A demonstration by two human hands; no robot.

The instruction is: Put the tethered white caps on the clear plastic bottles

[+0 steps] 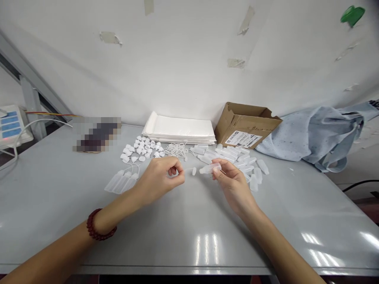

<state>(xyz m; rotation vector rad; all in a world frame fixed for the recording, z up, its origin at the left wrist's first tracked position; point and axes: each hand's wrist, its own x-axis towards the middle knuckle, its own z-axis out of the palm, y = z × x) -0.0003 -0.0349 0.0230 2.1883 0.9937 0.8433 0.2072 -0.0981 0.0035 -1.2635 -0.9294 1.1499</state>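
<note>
My right hand (pixel 233 181) grips a small translucent plastic bottle (pixel 209 168) by its base, its neck pointing left. Just left of that neck, a small white stopper (pixel 194 171) sits on the end of a thin whitish tube. The tube runs into my left hand (pixel 166 175), which is closed in a pinch on it; its far end is hidden by the fingers. Stopper and bottle neck are close but apart. Several bottles with tubes attached (pixel 120 182) lie beside my left wrist. Behind my right hand is a pile of loose bottles (pixel 257 175).
White caps (pixel 142 149) and a heap of thin white tubes (pixel 177 150) lie behind my left hand. Farther back are stacked white padded envelopes (pixel 180 128), an opened cardboard box (pixel 248 124) and a light blue cloth bag (pixel 308 134). A power strip (pixel 12 126) stands far left.
</note>
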